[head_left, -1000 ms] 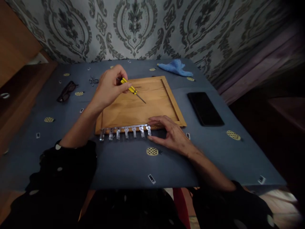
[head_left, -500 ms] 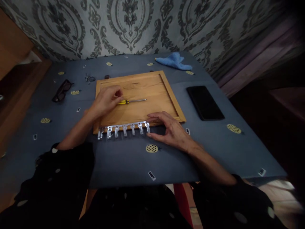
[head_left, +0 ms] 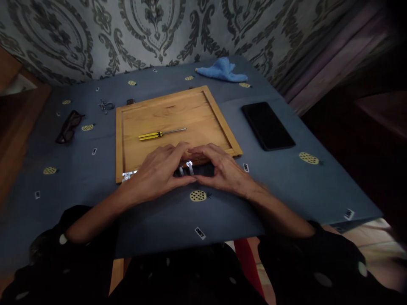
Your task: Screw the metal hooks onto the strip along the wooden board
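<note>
A metal hook rail (head_left: 190, 166) lies along the near edge of a framed wooden board (head_left: 237, 150). My left hand (head_left: 159, 169) arches over the rail's middle and hides most of its hooks. My right hand (head_left: 224, 171) curves around the rail's right end. Fingertips and thumbs of both hands come together there, with a gap between fingers and thumbs through which two hooks show. Both hands look open, and whether they press on the rail is hard to see. A yellow-and-black screwdriver (head_left: 159, 134) rests on the board, beyond my left hand.
A black phone (head_left: 268, 126) lies right of the board, and a blue cloth (head_left: 222, 70) sits at the back. Sunglasses (head_left: 70, 126) and small metal pieces (head_left: 106, 106) lie to the left. The patterned tablecloth (head_left: 159, 224) ends near my body.
My left hand has left the screwdriver and come down to the hook rail beside my right hand. My right hand stays at the rail's right end. The view has shifted slightly.
</note>
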